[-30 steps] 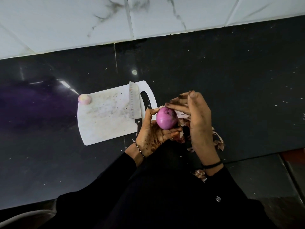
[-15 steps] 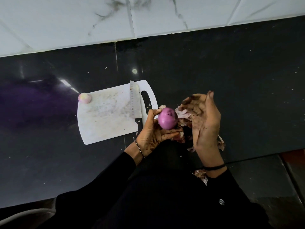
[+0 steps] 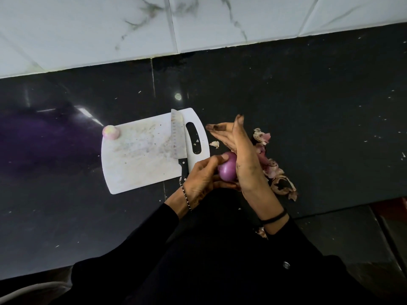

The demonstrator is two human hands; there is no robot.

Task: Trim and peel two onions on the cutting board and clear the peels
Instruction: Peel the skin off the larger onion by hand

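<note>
The left hand (image 3: 198, 179) has its fingers (image 3: 217, 160) curled round a glossy, round purple onion (image 3: 228, 171), thumb over the top and the rest cupping it from beneath. The right hand (image 3: 241, 159) lies against the onion's other side with its fingers (image 3: 220, 128) straight and close together, dark-stained at the tips and gripping nothing. From where I stand the onion looks bare of dry skin, so I'd say its peeling is about done and the flat hand is brushing or checking the surface. Just behind the right fingers a heap of papery pink-brown onion peels (image 3: 272, 168) lies on the polished black stone desk (image 3: 319, 128), with one loose scrap (image 3: 214, 144) beneath the fingertips. Just beyond the left fingers is the white plastic cutting board (image 3: 136, 159). A steel knife with a black handle (image 3: 176, 137) rests along it beside the grip slot. A small pale peeled onion (image 3: 111, 132) sits at its far corner, well apart from both hands. The next move, I reckon, is to set the purple onion on the board clear of the blade. Then the peels want gathering, stray scrap included, which calls for both hands free.
</note>
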